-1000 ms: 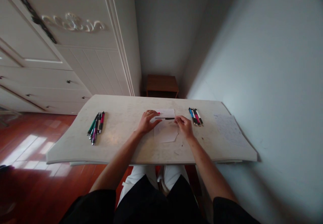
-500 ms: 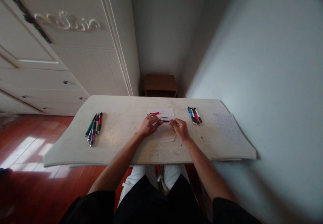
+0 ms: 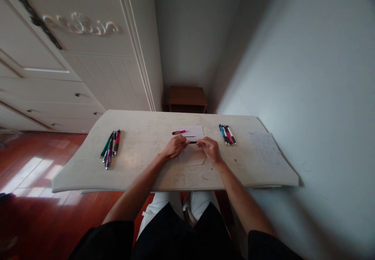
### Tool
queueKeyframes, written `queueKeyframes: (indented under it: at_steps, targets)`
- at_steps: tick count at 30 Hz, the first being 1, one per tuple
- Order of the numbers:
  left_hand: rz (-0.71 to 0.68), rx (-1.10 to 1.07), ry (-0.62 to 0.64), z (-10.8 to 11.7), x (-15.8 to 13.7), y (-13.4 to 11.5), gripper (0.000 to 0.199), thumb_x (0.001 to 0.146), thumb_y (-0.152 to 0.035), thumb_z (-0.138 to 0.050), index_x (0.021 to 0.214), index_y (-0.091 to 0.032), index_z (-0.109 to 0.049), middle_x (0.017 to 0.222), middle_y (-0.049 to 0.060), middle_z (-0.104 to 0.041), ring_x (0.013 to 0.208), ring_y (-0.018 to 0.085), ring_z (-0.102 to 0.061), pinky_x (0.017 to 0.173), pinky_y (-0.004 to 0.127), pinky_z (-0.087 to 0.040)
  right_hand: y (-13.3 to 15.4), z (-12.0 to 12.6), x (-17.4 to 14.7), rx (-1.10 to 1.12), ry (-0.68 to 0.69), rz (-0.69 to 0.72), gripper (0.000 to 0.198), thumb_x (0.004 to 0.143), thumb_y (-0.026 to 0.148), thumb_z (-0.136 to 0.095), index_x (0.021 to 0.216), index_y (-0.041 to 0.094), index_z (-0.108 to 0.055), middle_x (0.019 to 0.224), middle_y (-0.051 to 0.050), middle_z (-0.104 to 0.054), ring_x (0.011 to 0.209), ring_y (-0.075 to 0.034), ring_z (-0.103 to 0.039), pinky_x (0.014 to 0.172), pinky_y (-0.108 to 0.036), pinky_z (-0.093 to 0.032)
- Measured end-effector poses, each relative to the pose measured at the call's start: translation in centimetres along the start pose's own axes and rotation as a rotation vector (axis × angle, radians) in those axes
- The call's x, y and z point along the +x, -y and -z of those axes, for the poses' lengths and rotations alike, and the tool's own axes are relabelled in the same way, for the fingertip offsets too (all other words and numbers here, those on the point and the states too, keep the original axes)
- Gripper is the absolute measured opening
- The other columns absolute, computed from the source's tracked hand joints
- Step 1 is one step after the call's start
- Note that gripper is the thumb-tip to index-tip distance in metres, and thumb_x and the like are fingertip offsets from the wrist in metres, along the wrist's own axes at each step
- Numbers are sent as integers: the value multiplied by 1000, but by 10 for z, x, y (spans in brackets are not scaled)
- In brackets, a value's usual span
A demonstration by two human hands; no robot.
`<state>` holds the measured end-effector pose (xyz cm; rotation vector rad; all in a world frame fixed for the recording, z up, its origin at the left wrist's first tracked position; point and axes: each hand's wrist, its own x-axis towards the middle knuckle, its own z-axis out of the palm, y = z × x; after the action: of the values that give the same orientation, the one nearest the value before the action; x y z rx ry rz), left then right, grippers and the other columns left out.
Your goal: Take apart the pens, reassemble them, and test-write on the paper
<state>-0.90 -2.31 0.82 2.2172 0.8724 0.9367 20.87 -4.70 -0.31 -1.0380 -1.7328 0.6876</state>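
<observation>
Between my two hands is a short dark pen part (image 3: pixel 193 142), lying crosswise over a white sheet of paper (image 3: pixel 191 158). My left hand (image 3: pixel 175 146) is closed on its left end, and my right hand (image 3: pixel 209 149) pinches the right end. The fingers cover both ends, so its full shape is hidden. Just beyond my left hand rests a pink and black pen barrel (image 3: pixel 178 132). A thin dark stick, perhaps a refill (image 3: pixel 190 136), lies on the paper between that barrel and my fingers.
Several pens (image 3: pixel 109 148) lie in a bunch on the left of the white table (image 3: pixel 140 174). A row of several more pens (image 3: pixel 227 135) is right of the paper. A scribbled sheet (image 3: pixel 268 148) lies near the right edge, beside the wall. A brown stool (image 3: pixel 188 96) stands behind.
My left hand has shifted slightly toward me, so more of the pink and black barrel shows. Both hands keep hold of the dark pen part. The view has moved a little.
</observation>
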Motion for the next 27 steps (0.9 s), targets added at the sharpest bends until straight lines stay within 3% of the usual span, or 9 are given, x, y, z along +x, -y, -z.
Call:
queueKeyframes:
  at_steps: [5,8,14,19,27]
  targets:
    - [61,-53,51,2,-1,-4,50,100,-43,-33,67,-16,-58,68,2,-57,69,15,-54,70,27,-41,2,-1,1,4,-1,14,28,87,45,-62,77,22,-73,74,-5,-69,72,-18,-63,69,-30,-47]
    - [46,-34,-1,0,0,-2,49,100,-43,-33,70,-16,-61,70,3,-59,71,15,-56,73,28,-43,2,-2,0,28,1,-22,31,88,47,-59,77,21,-72,72,-4,-69,69,-18,-63,68,-29,-47]
    - [-43,-5,-146,-9,0,9,34,90,-45,-57,106,-16,-63,87,7,-67,73,15,-60,65,26,-47,0,-3,-3,85,-52,-227,43,91,52,-51,67,18,-63,61,-1,-60,60,-15,-58,58,-25,-43]
    - [-90,75,-232,-11,1,12,27,89,-43,-59,92,-17,-65,74,4,-65,63,13,-56,62,26,-46,3,-3,-3,105,-55,-267,47,90,55,-49,62,19,-57,57,0,-54,55,-13,-52,53,-24,-40]
    - [-84,29,-53,0,-1,-2,32,95,-43,-48,87,-16,-64,75,3,-59,70,15,-54,68,27,-44,3,-3,-1,82,-16,-240,45,90,55,-49,66,18,-59,62,-2,-59,61,-15,-55,58,-25,-43]
